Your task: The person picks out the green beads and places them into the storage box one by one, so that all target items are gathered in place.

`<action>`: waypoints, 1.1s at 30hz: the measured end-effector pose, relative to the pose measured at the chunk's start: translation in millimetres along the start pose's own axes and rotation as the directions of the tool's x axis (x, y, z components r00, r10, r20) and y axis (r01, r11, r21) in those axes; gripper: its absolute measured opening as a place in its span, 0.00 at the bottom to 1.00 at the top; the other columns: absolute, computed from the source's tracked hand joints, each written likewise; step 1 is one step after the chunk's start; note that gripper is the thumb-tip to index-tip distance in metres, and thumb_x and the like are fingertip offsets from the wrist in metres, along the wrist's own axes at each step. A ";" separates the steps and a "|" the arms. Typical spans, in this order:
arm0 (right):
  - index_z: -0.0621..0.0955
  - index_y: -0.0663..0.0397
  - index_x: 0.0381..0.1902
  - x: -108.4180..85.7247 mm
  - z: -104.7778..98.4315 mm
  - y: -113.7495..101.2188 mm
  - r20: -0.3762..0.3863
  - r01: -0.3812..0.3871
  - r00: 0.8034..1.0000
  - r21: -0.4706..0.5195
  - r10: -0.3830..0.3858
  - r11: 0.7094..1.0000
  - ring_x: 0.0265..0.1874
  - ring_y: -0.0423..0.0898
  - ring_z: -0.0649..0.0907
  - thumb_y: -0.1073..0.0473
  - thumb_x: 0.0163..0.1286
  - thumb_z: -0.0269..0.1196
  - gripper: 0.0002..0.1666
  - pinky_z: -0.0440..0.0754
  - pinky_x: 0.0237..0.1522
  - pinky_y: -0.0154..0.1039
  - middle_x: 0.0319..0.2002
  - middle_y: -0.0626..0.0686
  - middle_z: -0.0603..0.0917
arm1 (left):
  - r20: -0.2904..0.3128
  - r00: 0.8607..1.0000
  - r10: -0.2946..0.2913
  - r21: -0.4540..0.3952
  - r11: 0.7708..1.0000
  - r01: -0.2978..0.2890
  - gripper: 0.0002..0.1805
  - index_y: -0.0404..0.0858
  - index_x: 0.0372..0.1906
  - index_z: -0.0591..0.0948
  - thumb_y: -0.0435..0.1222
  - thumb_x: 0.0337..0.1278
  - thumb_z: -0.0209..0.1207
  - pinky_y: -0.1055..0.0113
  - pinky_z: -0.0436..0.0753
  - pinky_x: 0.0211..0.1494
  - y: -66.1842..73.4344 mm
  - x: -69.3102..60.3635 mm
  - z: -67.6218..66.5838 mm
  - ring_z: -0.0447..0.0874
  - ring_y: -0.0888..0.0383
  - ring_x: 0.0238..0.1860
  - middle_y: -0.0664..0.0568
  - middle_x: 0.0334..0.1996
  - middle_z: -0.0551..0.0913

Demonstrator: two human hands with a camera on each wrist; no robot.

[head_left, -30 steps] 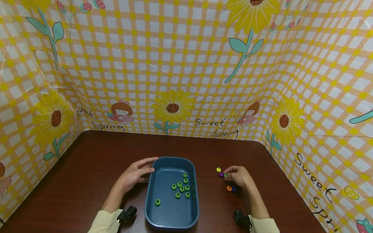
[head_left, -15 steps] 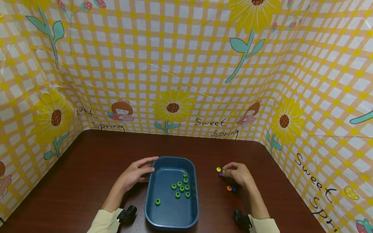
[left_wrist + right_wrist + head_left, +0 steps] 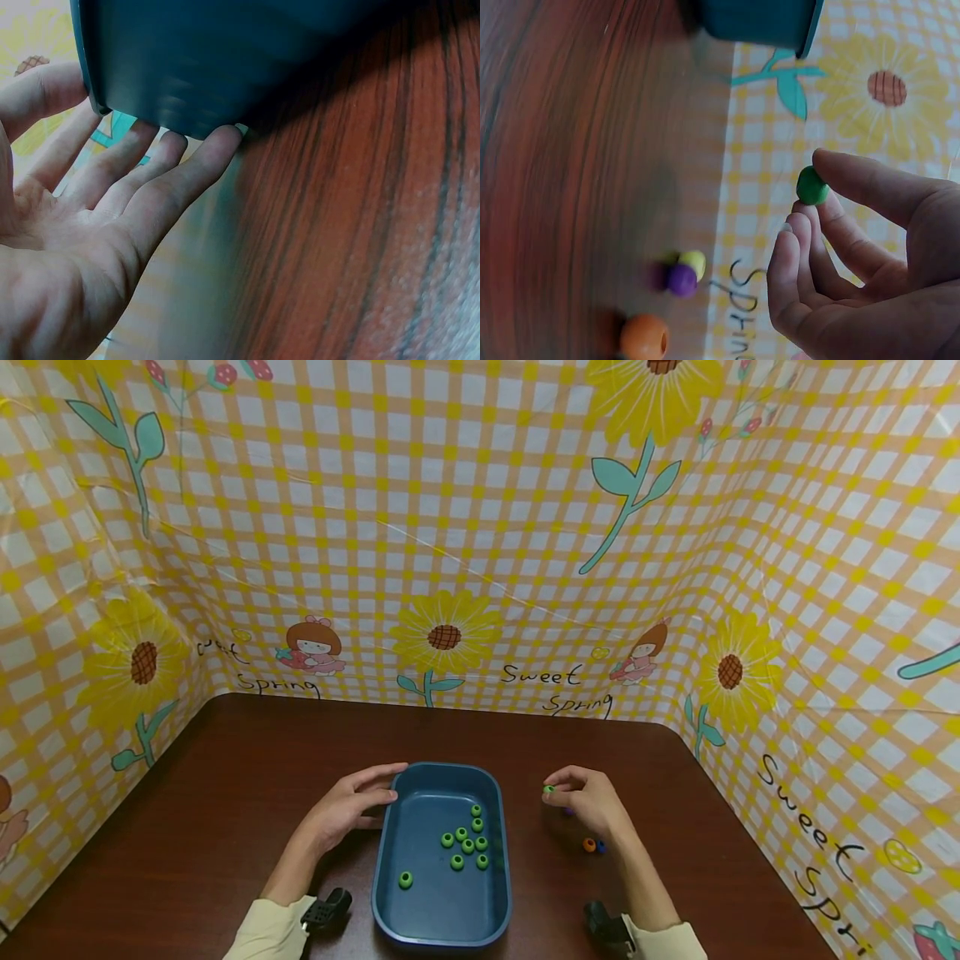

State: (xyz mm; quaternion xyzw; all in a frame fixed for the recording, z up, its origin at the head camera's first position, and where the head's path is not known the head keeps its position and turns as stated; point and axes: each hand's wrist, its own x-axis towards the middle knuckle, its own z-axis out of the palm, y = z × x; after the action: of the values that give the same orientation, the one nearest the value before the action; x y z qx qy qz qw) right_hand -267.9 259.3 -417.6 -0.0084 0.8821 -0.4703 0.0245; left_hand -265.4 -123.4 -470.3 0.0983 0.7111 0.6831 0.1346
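Observation:
My right hand pinches a green bead between thumb and fingertips, held above the table to the right of the blue tray. Several green beads lie inside that tray. My left hand rests at the tray's upper left side, its fingers extended; in the left wrist view the thumb touches the rim and fingertips meet the outer wall. Under and beside my right hand are a purple bead and a yellow bead, the latter hidden from the head view.
An orange bead and a dark blue bead sit together on the brown table, near my right wrist. A checked sunflower cloth rises behind the table and along both sides.
My right hand has lifted the green bead off the table beside the purple one and carried it left toward the tray. The left hand and tray stay where they were.

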 end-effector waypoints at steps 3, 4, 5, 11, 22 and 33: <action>0.86 0.58 0.45 -2.5 5.0 -6.8 0.008 0.032 0.999 0.008 -0.032 0.999 0.36 0.55 0.82 0.60 0.65 0.70 0.12 0.81 0.38 0.47 0.40 0.56 0.86 | 0.000 1.000 -0.001 0.001 1.000 0.001 0.27 0.45 0.73 0.72 0.34 0.72 0.57 0.42 0.83 0.58 0.1 -0.2 0.1 0.76 0.38 0.67 0.41 0.74 0.70; 0.86 0.58 0.45 -3.4 6.5 -9.3 0.011 0.042 0.999 0.013 -0.042 0.999 0.37 0.53 0.82 0.60 0.64 0.71 0.12 0.81 0.39 0.46 0.40 0.56 0.86 | 0.001 1.000 -0.001 0.000 1.000 0.001 0.27 0.45 0.73 0.72 0.34 0.72 0.57 0.42 0.83 0.58 0.1 -0.3 0.1 0.76 0.38 0.67 0.41 0.74 0.70; 0.86 0.58 0.45 -4.5 8.1 -11.6 0.015 0.052 0.999 0.014 -0.053 0.999 0.38 0.52 0.82 0.59 0.64 0.71 0.13 0.81 0.40 0.45 0.40 0.55 0.86 | 0.001 1.000 -0.001 -0.001 1.000 0.001 0.27 0.45 0.73 0.72 0.34 0.72 0.57 0.42 0.83 0.58 0.0 -0.3 0.0 0.76 0.38 0.67 0.41 0.74 0.70; 0.86 0.56 0.45 -11.1 18.5 -23.9 0.018 0.075 0.997 0.063 -0.077 0.995 0.41 0.47 0.82 0.59 0.64 0.72 0.13 0.81 0.45 0.41 0.39 0.53 0.85 | 0.007 1.000 0.001 0.000 1.000 -0.001 0.27 0.45 0.73 0.72 0.34 0.72 0.57 0.43 0.83 0.58 -0.4 -0.9 -0.1 0.76 0.38 0.67 0.41 0.74 0.70; 0.88 0.57 0.42 -17.1 42.8 -36.3 0.031 0.101 0.994 0.117 -0.105 0.988 0.36 0.45 0.84 0.63 0.60 0.74 0.11 0.82 0.40 0.39 0.36 0.53 0.86 | 0.026 1.000 0.007 0.000 1.000 -0.007 0.28 0.43 0.74 0.70 0.34 0.72 0.57 0.44 0.84 0.57 0.7 -1.1 -2.0 0.76 0.37 0.66 0.40 0.74 0.69; 0.87 0.61 0.46 -24.7 57.2 -43.0 0.092 0.163 0.980 0.120 -0.174 0.979 0.37 0.46 0.85 0.62 0.63 0.72 0.14 0.84 0.40 0.35 0.38 0.56 0.87 | 0.012 1.000 0.004 0.013 1.000 -0.004 0.28 0.45 0.74 0.71 0.34 0.72 0.57 0.43 0.83 0.58 0.7 -1.7 -1.7 0.77 0.38 0.66 0.40 0.74 0.70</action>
State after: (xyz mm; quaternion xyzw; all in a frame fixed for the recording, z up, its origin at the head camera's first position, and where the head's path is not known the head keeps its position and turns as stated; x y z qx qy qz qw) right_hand -240.7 188.8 -412.8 -0.1059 0.8482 -0.5181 0.0302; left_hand -264.4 -125.5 -469.4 0.1047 0.7144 0.6782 0.1368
